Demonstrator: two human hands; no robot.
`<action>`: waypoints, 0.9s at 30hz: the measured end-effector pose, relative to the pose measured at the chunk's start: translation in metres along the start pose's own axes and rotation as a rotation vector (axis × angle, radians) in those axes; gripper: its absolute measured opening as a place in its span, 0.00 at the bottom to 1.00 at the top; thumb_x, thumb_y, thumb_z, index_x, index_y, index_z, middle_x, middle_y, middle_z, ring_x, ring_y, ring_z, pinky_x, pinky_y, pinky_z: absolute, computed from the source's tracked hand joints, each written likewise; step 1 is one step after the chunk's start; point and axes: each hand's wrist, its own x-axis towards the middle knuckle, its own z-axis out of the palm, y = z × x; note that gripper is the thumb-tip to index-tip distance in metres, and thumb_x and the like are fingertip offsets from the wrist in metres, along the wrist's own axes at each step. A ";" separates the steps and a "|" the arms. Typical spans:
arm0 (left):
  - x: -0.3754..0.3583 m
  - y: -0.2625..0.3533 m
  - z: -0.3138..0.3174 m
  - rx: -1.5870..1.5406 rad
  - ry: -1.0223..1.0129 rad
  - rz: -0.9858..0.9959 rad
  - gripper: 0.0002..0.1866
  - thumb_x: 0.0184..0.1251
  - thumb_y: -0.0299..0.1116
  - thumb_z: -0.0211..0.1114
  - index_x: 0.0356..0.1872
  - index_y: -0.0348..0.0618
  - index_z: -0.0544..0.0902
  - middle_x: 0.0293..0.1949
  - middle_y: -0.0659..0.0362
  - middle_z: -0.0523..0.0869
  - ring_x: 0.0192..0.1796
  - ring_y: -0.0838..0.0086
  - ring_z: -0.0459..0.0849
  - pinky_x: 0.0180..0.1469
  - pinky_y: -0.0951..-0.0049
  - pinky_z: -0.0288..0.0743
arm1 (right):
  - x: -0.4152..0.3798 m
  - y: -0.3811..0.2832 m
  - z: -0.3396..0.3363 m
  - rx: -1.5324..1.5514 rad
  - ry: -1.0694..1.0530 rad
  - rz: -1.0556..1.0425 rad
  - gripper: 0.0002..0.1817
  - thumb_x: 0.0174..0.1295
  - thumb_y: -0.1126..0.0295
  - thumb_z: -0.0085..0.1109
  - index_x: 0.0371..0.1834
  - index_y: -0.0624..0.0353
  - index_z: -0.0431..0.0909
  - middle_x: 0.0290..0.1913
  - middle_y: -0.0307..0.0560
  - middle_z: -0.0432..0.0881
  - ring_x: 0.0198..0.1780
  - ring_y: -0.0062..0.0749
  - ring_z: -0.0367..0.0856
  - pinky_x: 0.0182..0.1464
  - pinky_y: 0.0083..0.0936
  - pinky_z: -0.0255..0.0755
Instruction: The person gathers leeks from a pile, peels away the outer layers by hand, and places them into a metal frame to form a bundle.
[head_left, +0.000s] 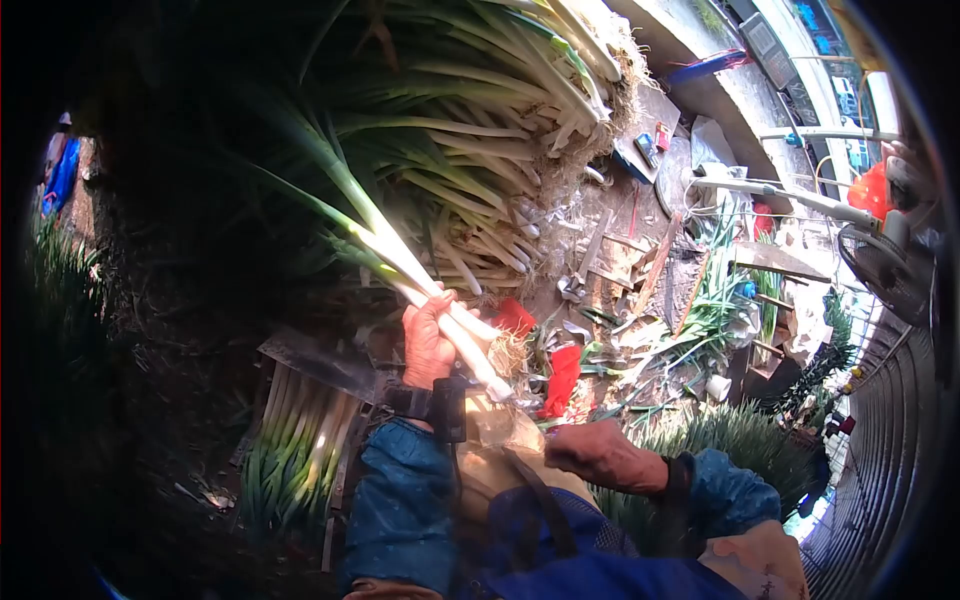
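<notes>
My left hand (430, 340) is wrapped round a few long green onions (385, 238), near their white root ends. Their green leaves stretch up and to the left, over a large pile of green onions (470, 150). To the right of the held roots, close to my body, my right hand (603, 455) is curled closed; its fingertips are hidden, so anything inside cannot be made out. Red cloth-like pieces (563, 380) lie between and beyond my hands.
At the lower left, a bundle of green onions (300, 450) lies in a frame beside a dark flat board (325, 367). Wood scraps (655, 265) and loose leaves (690, 320) litter the ground at the right. A fan (885, 270) stands at the far right.
</notes>
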 end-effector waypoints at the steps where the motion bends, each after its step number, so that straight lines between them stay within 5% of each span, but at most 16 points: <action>1: -0.001 -0.003 0.000 0.022 0.012 0.002 0.16 0.56 0.20 0.63 0.46 0.37 0.72 0.32 0.53 0.79 0.35 0.62 0.82 0.44 0.48 0.82 | -0.001 0.009 0.005 -0.028 0.136 0.066 0.12 0.59 0.62 0.63 0.39 0.56 0.75 0.29 0.47 0.76 0.29 0.42 0.79 0.29 0.34 0.70; 5: -0.007 -0.013 0.016 0.017 0.080 0.004 0.17 0.55 0.19 0.63 0.47 0.37 0.72 0.33 0.53 0.78 0.35 0.60 0.81 0.43 0.46 0.82 | 0.081 0.012 0.004 -0.203 0.330 0.180 0.18 0.61 0.61 0.59 0.49 0.58 0.70 0.32 0.50 0.78 0.34 0.45 0.80 0.31 0.37 0.71; 8: -0.002 -0.015 0.010 0.023 0.074 0.035 0.17 0.55 0.19 0.62 0.47 0.37 0.71 0.33 0.53 0.78 0.36 0.60 0.81 0.43 0.45 0.81 | 0.122 0.034 0.026 -0.260 0.361 0.121 0.13 0.62 0.61 0.58 0.44 0.56 0.73 0.28 0.48 0.76 0.28 0.43 0.78 0.27 0.35 0.70; 13: -0.002 -0.009 0.004 0.029 0.089 0.013 0.18 0.56 0.20 0.63 0.48 0.36 0.72 0.34 0.52 0.79 0.37 0.59 0.81 0.44 0.44 0.81 | 0.053 0.029 0.037 -0.152 0.112 -0.103 0.06 0.61 0.68 0.52 0.38 0.55 0.69 0.24 0.47 0.73 0.25 0.43 0.78 0.24 0.37 0.68; 15: -0.001 -0.007 0.005 0.021 0.082 -0.006 0.18 0.56 0.20 0.63 0.48 0.36 0.72 0.35 0.52 0.80 0.37 0.59 0.81 0.44 0.44 0.81 | 0.004 0.047 0.047 -0.224 -0.210 -0.012 0.07 0.61 0.68 0.52 0.40 0.55 0.69 0.27 0.46 0.74 0.27 0.45 0.78 0.24 0.38 0.68; 18: 0.000 -0.010 0.004 0.035 0.096 0.011 0.18 0.56 0.20 0.63 0.48 0.36 0.72 0.34 0.52 0.80 0.37 0.59 0.81 0.44 0.43 0.81 | -0.025 0.038 0.031 -0.207 -0.155 0.176 0.09 0.62 0.67 0.53 0.42 0.55 0.69 0.28 0.47 0.74 0.30 0.46 0.78 0.26 0.39 0.68; 21: -0.001 -0.011 0.004 0.016 0.086 -0.001 0.18 0.56 0.20 0.63 0.48 0.36 0.72 0.34 0.52 0.80 0.37 0.59 0.81 0.44 0.44 0.81 | 0.010 0.022 0.014 -0.148 0.254 0.228 0.12 0.63 0.60 0.55 0.46 0.50 0.72 0.31 0.49 0.77 0.36 0.47 0.80 0.31 0.38 0.71; 25: -0.004 -0.009 0.004 0.014 0.065 -0.003 0.17 0.57 0.20 0.62 0.48 0.37 0.72 0.34 0.52 0.80 0.36 0.58 0.81 0.44 0.44 0.81 | 0.068 0.040 0.034 -0.126 0.114 0.014 0.05 0.57 0.66 0.55 0.32 0.53 0.73 0.28 0.48 0.74 0.32 0.45 0.79 0.29 0.37 0.69; 27: -0.006 0.000 -0.007 -0.012 0.003 0.000 0.18 0.56 0.20 0.63 0.48 0.37 0.71 0.33 0.52 0.79 0.36 0.59 0.81 0.44 0.47 0.81 | 0.045 0.012 0.034 0.077 -0.086 -0.322 0.05 0.57 0.67 0.50 0.34 0.55 0.71 0.27 0.47 0.71 0.29 0.45 0.76 0.30 0.37 0.71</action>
